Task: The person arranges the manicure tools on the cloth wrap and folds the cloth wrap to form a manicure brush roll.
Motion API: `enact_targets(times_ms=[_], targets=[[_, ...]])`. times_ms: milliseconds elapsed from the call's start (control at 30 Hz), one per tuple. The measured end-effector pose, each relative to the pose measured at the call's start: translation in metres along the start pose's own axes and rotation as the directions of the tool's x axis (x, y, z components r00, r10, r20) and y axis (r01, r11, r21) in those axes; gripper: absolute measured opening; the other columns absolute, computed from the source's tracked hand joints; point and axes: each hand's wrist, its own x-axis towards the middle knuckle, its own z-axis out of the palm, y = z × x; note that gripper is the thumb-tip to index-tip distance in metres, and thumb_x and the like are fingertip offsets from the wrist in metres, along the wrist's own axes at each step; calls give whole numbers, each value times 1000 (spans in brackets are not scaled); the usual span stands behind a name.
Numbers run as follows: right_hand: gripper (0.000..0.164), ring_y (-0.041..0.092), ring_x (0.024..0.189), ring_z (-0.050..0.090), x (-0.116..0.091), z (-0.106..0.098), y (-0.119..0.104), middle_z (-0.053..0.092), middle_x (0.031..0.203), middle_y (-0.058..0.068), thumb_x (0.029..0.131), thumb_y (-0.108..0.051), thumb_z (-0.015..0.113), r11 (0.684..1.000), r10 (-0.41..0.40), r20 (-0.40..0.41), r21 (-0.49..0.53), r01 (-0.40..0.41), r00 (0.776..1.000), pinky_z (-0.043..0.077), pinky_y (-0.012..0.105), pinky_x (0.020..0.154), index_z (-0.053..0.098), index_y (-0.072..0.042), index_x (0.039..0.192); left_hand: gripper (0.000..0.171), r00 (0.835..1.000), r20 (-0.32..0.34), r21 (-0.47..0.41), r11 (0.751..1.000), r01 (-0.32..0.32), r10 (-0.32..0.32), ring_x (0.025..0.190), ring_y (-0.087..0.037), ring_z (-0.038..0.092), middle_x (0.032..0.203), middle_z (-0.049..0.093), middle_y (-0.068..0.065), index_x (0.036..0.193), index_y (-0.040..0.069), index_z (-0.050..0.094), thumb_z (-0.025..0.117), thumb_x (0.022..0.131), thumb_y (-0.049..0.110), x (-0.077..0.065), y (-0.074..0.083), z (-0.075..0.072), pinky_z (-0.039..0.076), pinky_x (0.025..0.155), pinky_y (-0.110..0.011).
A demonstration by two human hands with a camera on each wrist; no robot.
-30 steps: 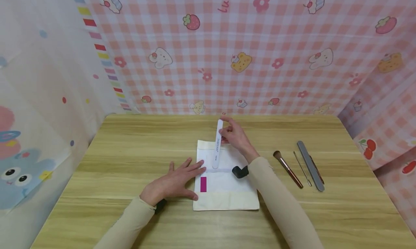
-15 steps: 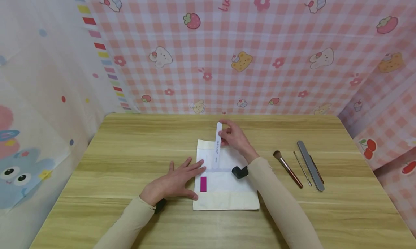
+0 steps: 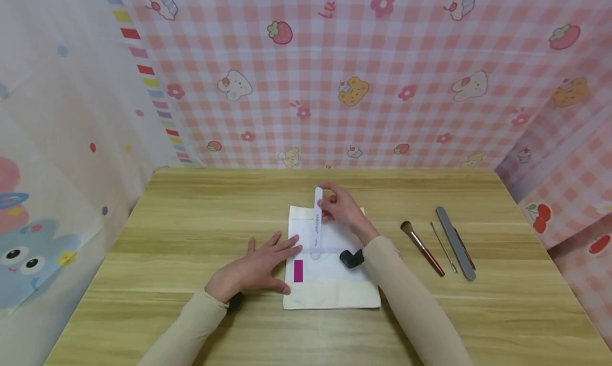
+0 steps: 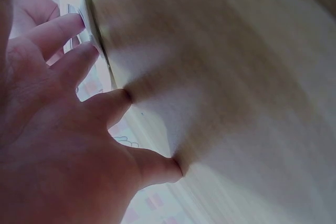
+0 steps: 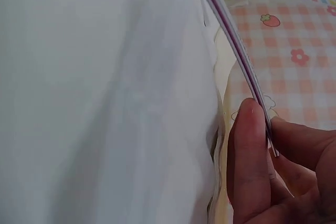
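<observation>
Roughly midway between the left and right edges of the tabletop (image 3: 205, 206), a flat pouch (image 3: 334, 297) lies with its long sides running toward the far edge. Above it, the right hand (image 3: 343, 209) has its grip closed on a white file (image 3: 317, 217), pinched between thumb and fingers near the end toward the tabletop's far edge. Lengthwise, the file lies over the pouch's upper half; its other end shows faintly where a pale band (image 3: 330, 250) crosses the pouch, seemingly beneath it.

The left hand (image 3: 253, 267) holds nothing, its fingers spread. Two fingertips rest on the pouch's left side and two touch the tabletop, while the thumb lies on the pouch's left edge, near its lower left corner. Just beside that thumb, a magenta tag (image 3: 298, 271) marks the pouch.

Toward the tabletop's right edge, well apart from the pouch, lie a brush (image 3: 423, 249), a thin metal tool (image 3: 443, 247) and a grey file (image 3: 455, 243), all slanting. Tucked against the grey file, a dark tool (image 3: 470, 260) is partly hidden. Beyond the far edge hangs a pink checked cloth (image 3: 306, 63).
</observation>
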Motion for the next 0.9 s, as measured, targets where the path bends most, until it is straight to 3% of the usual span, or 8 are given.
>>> enact_targets(times_ms=[900], targets=[[49, 18, 68, 65, -23, 8, 2, 64, 91, 14, 103, -2, 58, 1000, -20, 92, -13, 22, 996, 60, 31, 67, 42, -4, 150, 94, 1000, -6, -10, 1000, -2, 2, 158, -40, 6, 172, 20, 2, 162, 20, 38, 83, 85, 47, 0, 0, 1, 4, 106, -86]])
